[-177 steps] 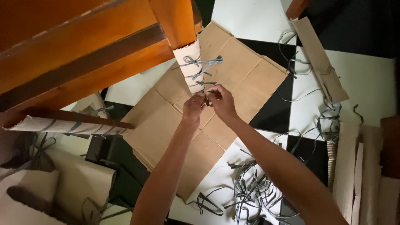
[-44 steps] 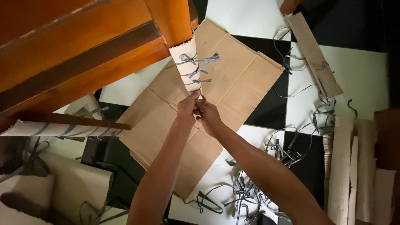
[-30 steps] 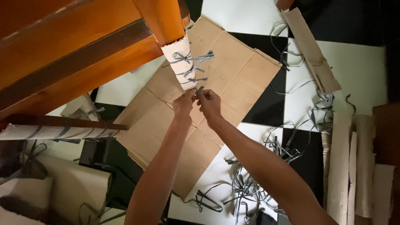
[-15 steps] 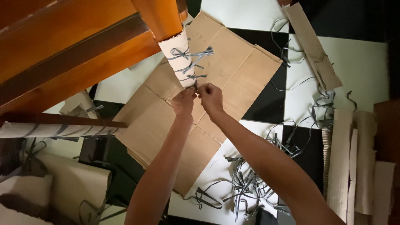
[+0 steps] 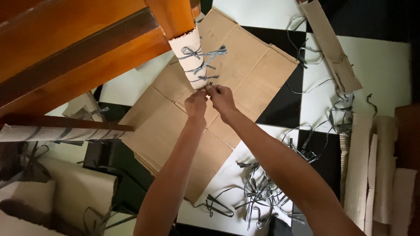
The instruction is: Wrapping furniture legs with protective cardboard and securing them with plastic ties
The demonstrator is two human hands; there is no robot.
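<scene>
Black and white floor tiles [image 5: 376, 65] lie under a wide sheet of flattened brown cardboard [image 5: 249, 74], seen from above past the orange-brown wooden frame of a piece of furniture [image 5: 65, 48] that fills the upper left of the view. One wooden leg [image 5: 175, 17] comes down from that frame, and its lower end is sleeved in a white cardboard wrap [image 5: 190, 59] bound with several grey straps knotted in bows, their loose ends sticking out to the right.

Both bare arms reach up from the bottom edge and meet at the foot of the wrap. The left hand [image 5: 195, 105] and the right hand [image 5: 223, 98] sit just beside each other, each grip pressed together, pinching an end of the lowest grey strap [image 5: 209, 84] right at the bottom edge of the white wrap. The strap itself is small and partly hidden by the fingertips, so how far its knot is closed cannot be told.

At left, a second wooden leg [image 5: 65, 126] runs sideways, also wrapped in pale cardboard and tied with grey straps. Below the right forearm a tangled pile of loose grey straps [image 5: 262, 192] lies on the tiles, with more strands scattered toward the right. A long strip of corrugated cardboard [image 5: 332, 48] lies at the upper right, and rolled and folded pieces of corrugated cardboard [image 5: 372, 170] are stacked along the right edge.
</scene>
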